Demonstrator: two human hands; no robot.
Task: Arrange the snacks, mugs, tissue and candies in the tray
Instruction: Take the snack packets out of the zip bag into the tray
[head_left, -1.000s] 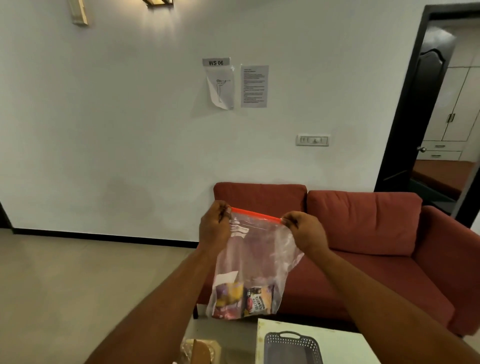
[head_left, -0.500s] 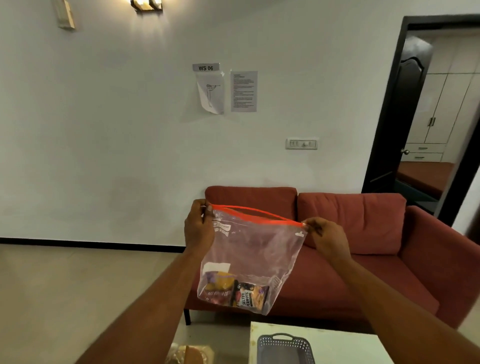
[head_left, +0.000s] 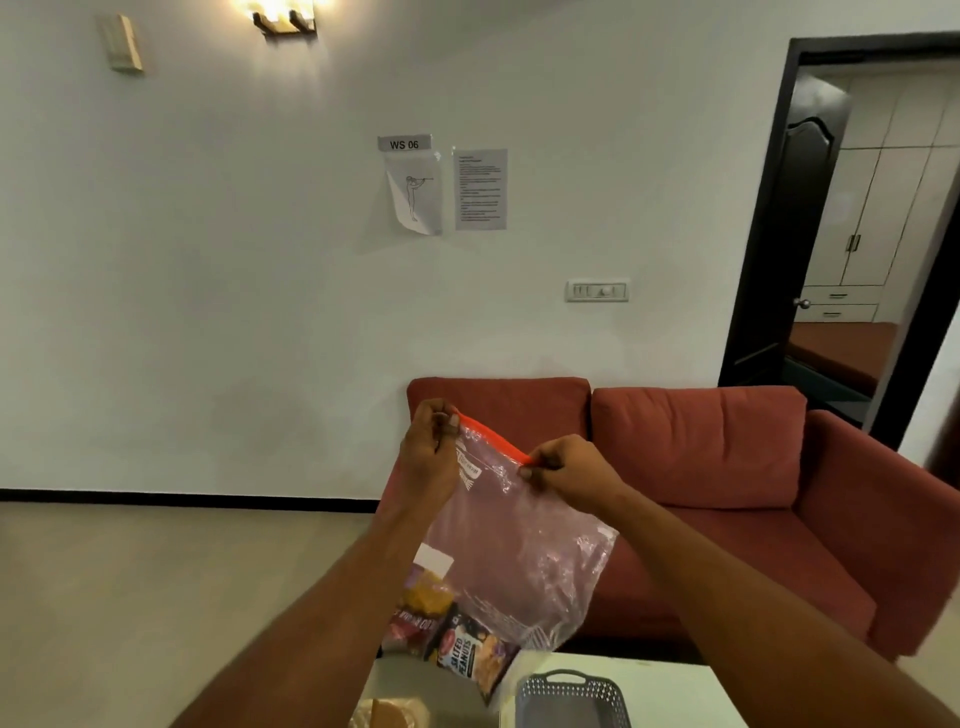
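I hold a clear zip bag (head_left: 519, 545) with an orange seal strip up in front of me. My left hand (head_left: 428, 452) pinches the strip's left end. My right hand (head_left: 569, 475) pinches the strip further right, close to the left hand. Snack packets (head_left: 452, 639) lie at the bag's bottom, one labelled salted peanuts. The grey perforated tray (head_left: 571, 699) with a handle sits on the white table (head_left: 665, 691) at the bottom edge, just below the bag.
A red sofa (head_left: 701, 467) stands against the white wall behind the bag. Another clear bag with something brown (head_left: 392, 714) lies at the bottom edge, left of the table. A dark open door (head_left: 795, 234) is at the right.
My right hand has slid left along the orange strip toward my left hand, so the bag's top is now bunched and tilted. The bag hangs lower, nearer the tray.
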